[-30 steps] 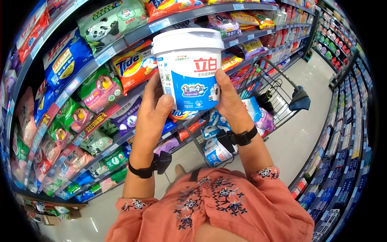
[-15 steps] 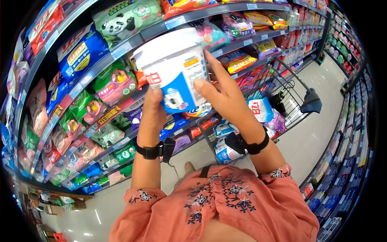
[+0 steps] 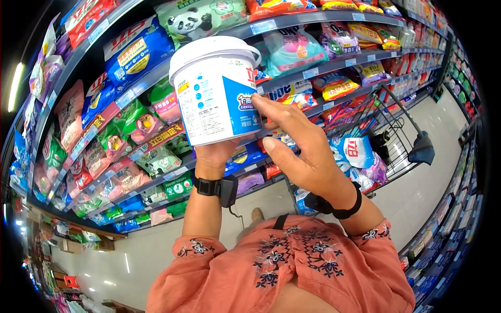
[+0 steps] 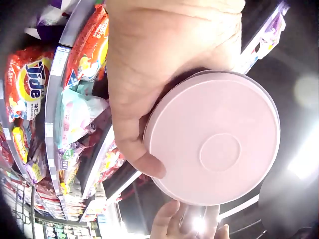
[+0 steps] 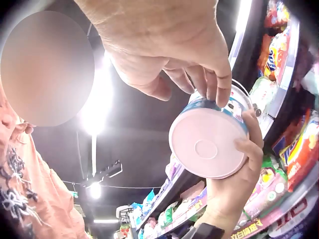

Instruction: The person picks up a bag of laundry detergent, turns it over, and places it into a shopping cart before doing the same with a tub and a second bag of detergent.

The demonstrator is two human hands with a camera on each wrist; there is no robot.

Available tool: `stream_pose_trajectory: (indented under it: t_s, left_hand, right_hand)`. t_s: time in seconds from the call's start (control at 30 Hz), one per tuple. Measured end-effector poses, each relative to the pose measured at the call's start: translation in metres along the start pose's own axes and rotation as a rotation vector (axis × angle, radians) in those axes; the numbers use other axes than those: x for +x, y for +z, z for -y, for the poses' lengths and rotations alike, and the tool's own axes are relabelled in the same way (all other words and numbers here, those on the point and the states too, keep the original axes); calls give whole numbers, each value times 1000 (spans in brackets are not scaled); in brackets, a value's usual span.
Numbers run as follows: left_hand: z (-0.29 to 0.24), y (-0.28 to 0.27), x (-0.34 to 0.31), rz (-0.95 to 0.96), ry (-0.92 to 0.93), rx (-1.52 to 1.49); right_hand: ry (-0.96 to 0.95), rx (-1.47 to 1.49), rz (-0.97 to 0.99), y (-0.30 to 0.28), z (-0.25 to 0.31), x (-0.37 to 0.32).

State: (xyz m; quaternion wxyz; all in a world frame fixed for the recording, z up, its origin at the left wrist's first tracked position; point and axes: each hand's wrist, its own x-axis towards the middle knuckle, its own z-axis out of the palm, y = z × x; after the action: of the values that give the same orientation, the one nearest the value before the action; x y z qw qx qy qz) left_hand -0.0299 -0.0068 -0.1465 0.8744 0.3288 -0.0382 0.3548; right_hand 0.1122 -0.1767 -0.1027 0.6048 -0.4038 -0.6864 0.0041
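My left hand [image 3: 213, 155] holds a white detergent tub [image 3: 214, 99] up in front of the shelves, fingers curled round its base. The tub has a white lid, a wire handle and a blue label, and its printed text side faces me. My right hand [image 3: 300, 151] is beside the tub with the fingers fairly straight, fingertips touching the blue label. The left wrist view shows the left hand [image 4: 149, 74] wrapped round the edge of the tub's round base [image 4: 214, 139]. The right wrist view shows the right hand [image 5: 174, 50] with its fingertips on the tub [image 5: 207, 144].
Shelves [image 3: 130, 88] packed with bagged laundry detergent run along the left and behind the tub. A shopping cart [image 3: 386, 141] holding several bags stands in the aisle to the right. Another shelving row [image 3: 449, 229] lines the far right.
The tub has turned from its front label to its text side. The left hand moved from its side to under its base. The right hand let go and now only touches it with its fingertips.
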Motion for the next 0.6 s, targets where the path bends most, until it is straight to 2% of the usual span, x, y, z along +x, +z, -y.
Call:
stream_pose_trajectory:
  t_s: [0.03, 0.2, 0.3, 0.43, 0.53, 0.6]
  left_hand:
    - [-1, -3, -3, 61, -27, -61]
    - [4, -14, -10, 132, -79, -210]
    - [12, -24, -14, 179, -105, -309]
    - [16, -21, -20, 218, -168, -342]
    - [18, -21, -22, 221, -183, -365]
    - [20, -16, -23, 204, -201, -432]
  right_hand:
    - [19, 2, 19, 0, 1, 0]
    - [148, 124, 109, 0, 0, -3]
    - [314, 481, 6, 7, -4, -12]
    - [333, 459, -200, 4, -8, -18]
    - [177, 223, -320, 7, -15, -19]
    - [68, 67, -196, 4, -16, -15]
